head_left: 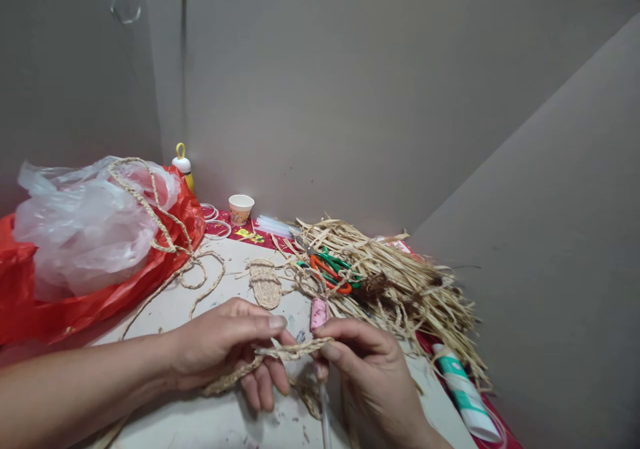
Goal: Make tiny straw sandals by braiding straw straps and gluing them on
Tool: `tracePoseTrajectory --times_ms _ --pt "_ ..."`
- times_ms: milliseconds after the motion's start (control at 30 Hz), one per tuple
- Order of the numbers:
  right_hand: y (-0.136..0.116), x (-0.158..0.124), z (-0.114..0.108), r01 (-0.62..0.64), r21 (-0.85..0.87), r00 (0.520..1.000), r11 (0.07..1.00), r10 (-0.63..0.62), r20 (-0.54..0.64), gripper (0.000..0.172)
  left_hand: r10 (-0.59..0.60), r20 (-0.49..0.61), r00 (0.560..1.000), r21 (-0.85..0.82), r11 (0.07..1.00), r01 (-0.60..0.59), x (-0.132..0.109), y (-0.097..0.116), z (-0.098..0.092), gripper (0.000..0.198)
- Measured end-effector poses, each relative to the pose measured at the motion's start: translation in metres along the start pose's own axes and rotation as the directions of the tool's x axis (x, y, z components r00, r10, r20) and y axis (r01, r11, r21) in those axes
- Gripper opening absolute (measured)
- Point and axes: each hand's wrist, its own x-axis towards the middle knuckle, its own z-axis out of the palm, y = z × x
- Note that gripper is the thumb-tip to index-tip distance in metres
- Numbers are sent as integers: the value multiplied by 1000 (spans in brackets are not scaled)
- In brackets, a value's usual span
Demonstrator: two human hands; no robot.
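Above the table (235,255), I see the right hand (373,362) pinching one braided cord (300,351) and gripping one pink-handled tool (319,311), the left hand (233,339) supporting the cord, its closure indeterminable, one woven pad (265,285) beyond.

The left grip (233,349) was a bare human hand, joined at the wrist (175,362) to a forearm (95,389) that was bare as far as it showed. The forearm had a smooth outline, thick near the picture's edge and narrower toward the hand. The left thumb (250,329) was broad, its short, wide thumbnail (277,322) catching a little light, and the fingertips were rounded. The right grip (375,372) was a bare hand too, cut off by the lower edge; its thumb carried a short nail. Finer creases were too blurred to make out.
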Motion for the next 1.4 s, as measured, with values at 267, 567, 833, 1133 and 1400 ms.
tracePoseTrajectory --times_ms 267,567,833,1133,1400 --pt "-5 3 0 25 -43 1000 999 -24 13 11 24 -82 996 65 998 -19 0 6 -2 24" --pt "-3 1 5 -64 62 997 996 62 36 32 52 -95 994 9 999 -51 2 0 -1 27" --pt "8 -6 19 -243 106 970 964 240 45 23 117 -114 986 39 993 -114 1 -1 0 26" --pt "11 -8 20 -260 127 965 957 255 58 27 114 -179 977 82 992 -101 1 -3 6 25" --pt "13 -7 21 -257 118 966 959 251 63 27 180 -242 954 172 975 -140 -1 -7 11 21"
